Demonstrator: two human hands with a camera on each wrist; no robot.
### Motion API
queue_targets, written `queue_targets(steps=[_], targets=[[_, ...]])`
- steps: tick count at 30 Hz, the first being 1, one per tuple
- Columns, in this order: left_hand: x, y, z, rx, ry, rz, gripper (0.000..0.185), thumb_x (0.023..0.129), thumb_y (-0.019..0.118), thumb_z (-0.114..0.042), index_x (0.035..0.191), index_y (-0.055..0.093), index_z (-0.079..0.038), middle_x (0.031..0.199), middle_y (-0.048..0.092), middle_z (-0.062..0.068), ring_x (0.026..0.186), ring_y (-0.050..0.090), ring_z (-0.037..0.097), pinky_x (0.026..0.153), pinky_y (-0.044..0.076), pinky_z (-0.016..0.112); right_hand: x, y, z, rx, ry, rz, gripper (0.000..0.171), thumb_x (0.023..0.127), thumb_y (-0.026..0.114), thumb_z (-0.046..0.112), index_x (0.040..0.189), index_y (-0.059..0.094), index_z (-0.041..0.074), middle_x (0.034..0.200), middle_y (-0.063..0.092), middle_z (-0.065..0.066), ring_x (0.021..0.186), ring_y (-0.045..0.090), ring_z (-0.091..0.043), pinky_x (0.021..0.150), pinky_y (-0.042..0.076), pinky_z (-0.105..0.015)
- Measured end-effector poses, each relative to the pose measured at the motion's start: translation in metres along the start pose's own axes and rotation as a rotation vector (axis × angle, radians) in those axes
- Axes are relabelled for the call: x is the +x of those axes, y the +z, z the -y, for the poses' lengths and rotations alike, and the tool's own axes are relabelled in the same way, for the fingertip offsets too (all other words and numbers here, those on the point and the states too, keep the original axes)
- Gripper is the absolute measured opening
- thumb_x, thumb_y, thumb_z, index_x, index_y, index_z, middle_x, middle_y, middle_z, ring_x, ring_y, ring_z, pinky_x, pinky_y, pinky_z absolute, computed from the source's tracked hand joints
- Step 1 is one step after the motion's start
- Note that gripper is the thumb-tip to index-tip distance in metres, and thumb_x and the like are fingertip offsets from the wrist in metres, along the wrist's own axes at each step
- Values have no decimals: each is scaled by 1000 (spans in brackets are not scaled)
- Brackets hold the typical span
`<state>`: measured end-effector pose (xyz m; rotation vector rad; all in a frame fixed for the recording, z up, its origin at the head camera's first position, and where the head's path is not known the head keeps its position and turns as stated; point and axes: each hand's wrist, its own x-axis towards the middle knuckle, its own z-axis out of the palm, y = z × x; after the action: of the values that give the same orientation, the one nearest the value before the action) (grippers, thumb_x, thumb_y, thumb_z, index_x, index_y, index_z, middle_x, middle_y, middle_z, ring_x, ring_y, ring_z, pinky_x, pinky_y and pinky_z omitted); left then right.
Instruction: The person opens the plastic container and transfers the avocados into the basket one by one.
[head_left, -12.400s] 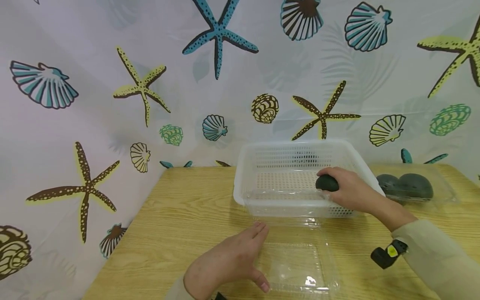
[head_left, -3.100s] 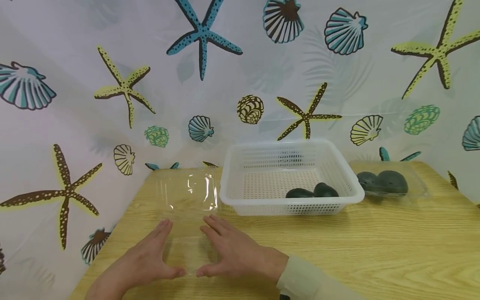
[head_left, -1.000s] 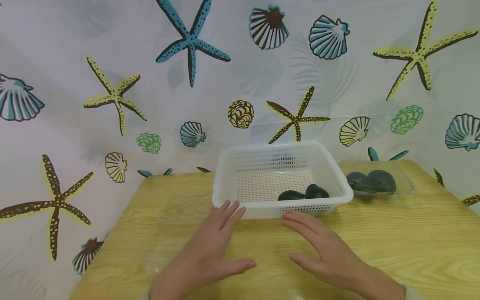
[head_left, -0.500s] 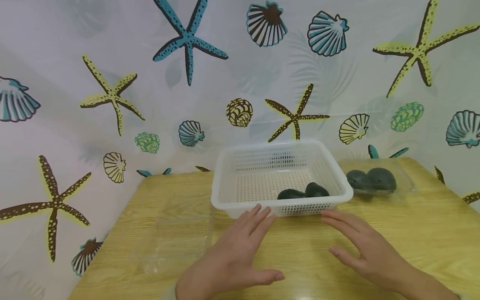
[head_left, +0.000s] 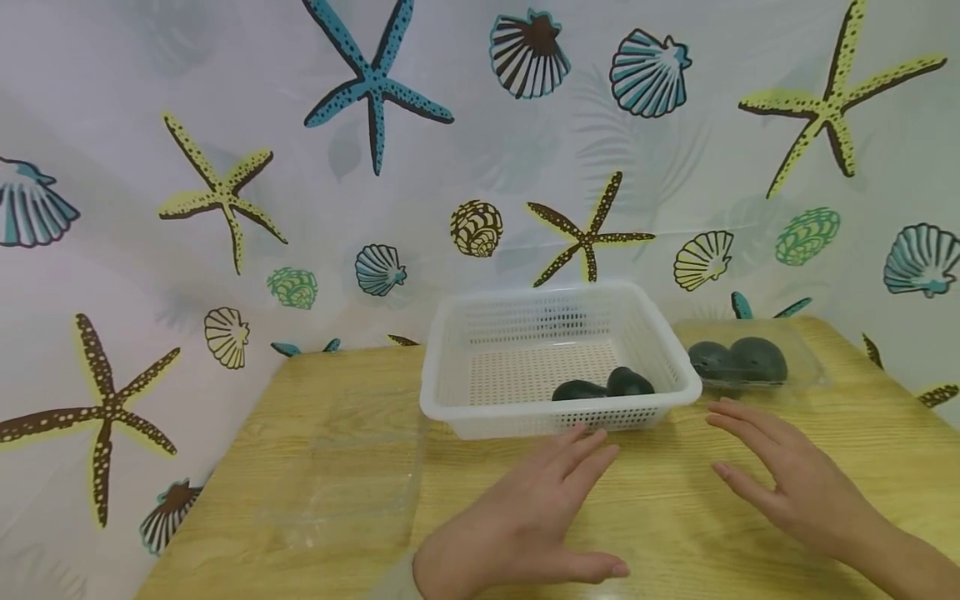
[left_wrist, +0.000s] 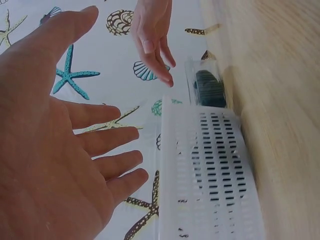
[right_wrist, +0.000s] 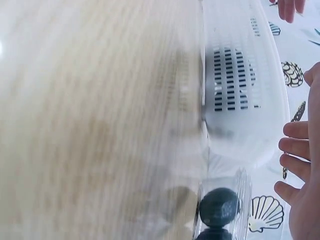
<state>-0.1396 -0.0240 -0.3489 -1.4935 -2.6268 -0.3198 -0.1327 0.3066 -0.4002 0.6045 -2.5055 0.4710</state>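
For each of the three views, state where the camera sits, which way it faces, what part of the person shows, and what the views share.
Head: worn on the head, looks forward and down at the table; left hand and right hand show.
Left wrist: faces along the palm toward the white basket; both hands show.
Right wrist: faces the basket's side and the clear box of dark avocados; fingertips show.
Shared: all three see the basket and that box.

An empty clear plastic box (head_left: 352,467) lies on the wooden table (head_left: 787,500), before the seashell curtain (head_left: 225,125).
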Motion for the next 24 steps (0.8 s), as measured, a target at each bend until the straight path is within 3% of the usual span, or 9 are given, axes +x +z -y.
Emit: queue_targets(steps=[2,5,8,9,11,14,16,18,24], targets=[[5,4,-2,-6,20,0,93,89,57,-67,156,27,-12,163,26,7,153,21,27,121,30,39,1,-2,-7,-13,23,2,52,87,75,20,135,57,16,142,53,-7,126,49,-27,110,9,0],[12,10,-6,-12,44,7,91,90,55,-68,156,27,-12,163,27,6,154,19,25,121,30,37,3,-5,-16,-13,58,5,48,90,73,20,134,57,12,142,52,-11,124,50,-37,121,26,-27],[18,15,-9,-7,52,15,91,90,53,-69,157,26,-14,162,29,4,153,20,25,121,32,36,5,-6,-23,-4,83,8,45,92,70,20,133,56,9,143,51,-15,125,49,-41,109,35,-55],[20,16,-10,0,55,21,91,90,52,-70,157,25,-14,162,29,4,153,21,24,120,32,36,5,-6,-25,-4,85,8,45,92,70,20,133,56,8,143,51,-15,125,48,-42,107,35,-57],[25,19,-13,20,68,14,91,90,52,-70,156,26,-14,161,32,4,152,23,24,121,32,34,5,-6,-29,-10,78,-2,44,92,70,19,133,57,7,142,51,-16,124,49,-42,115,33,-49],[35,22,-16,41,82,35,90,90,48,-72,157,26,-15,161,31,3,153,22,22,122,28,31,6,-8,-36,-19,82,-5,44,93,69,19,132,56,4,142,51,-18,123,49,-44,116,31,-49],[42,24,-17,47,92,49,89,91,45,-72,157,25,-15,161,31,3,153,21,21,123,25,29,8,-9,-41,-18,93,-1,43,93,68,19,131,56,3,141,50,-20,123,48,-46,113,33,-54],[49,25,-19,45,87,78,88,93,42,-72,158,23,-16,162,29,1,153,20,20,123,23,28,10,-10,-47,-17,118,17,42,95,66,20,131,55,0,141,49,-23,123,47,-49,99,36,-66],[72,34,-30,101,73,128,83,96,32,-70,159,19,-17,162,27,-2,153,20,18,124,20,25,17,-14,-63,-72,171,36,43,99,60,23,130,52,-7,138,47,-30,120,46,-53,89,40,-66]])
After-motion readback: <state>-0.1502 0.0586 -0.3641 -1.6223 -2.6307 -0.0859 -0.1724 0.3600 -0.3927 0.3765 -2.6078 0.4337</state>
